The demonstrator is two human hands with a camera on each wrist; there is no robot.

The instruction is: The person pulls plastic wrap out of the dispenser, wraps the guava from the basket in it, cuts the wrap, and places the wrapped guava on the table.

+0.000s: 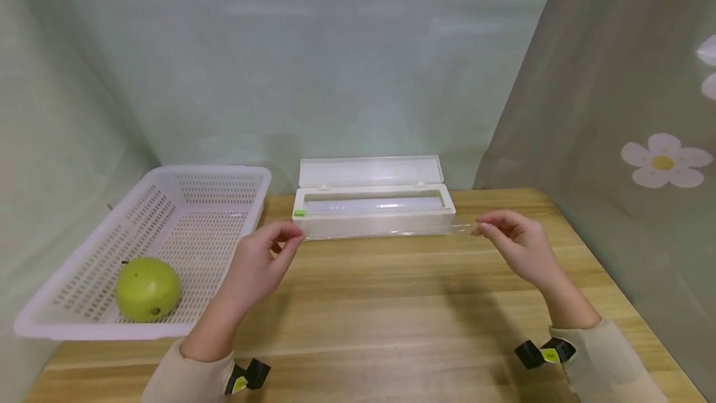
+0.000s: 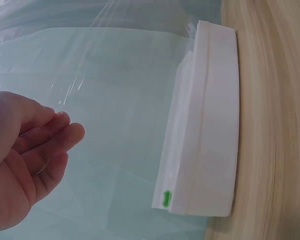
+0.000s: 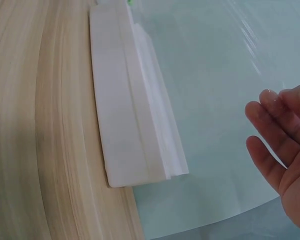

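Observation:
Between the two hands stretches a sheet of clear plastic wrap (image 1: 386, 233), its edge showing as a thin shiny line. My left hand (image 1: 263, 260) pinches one corner between thumb and fingertips. The other corner is pinched by my right hand (image 1: 517, 246). Just behind the film stands a white wrap dispenser box (image 1: 375, 225), its lid (image 1: 370, 171) tipped up at the back and a roll (image 1: 373, 204) lying inside. A green slider (image 1: 299, 213) sits at the box's left end. In the left wrist view, film creases run from the fingertips toward the box's far end.
A white plastic basket (image 1: 254, 204) with slotted walls stands on the left, a green round fruit (image 1: 148, 289) in its near part. The wooden table (image 1: 380, 328) ends at a pale green curtain (image 1: 358, 67) behind; a grey flowered cloth (image 1: 587, 111) hangs at the right.

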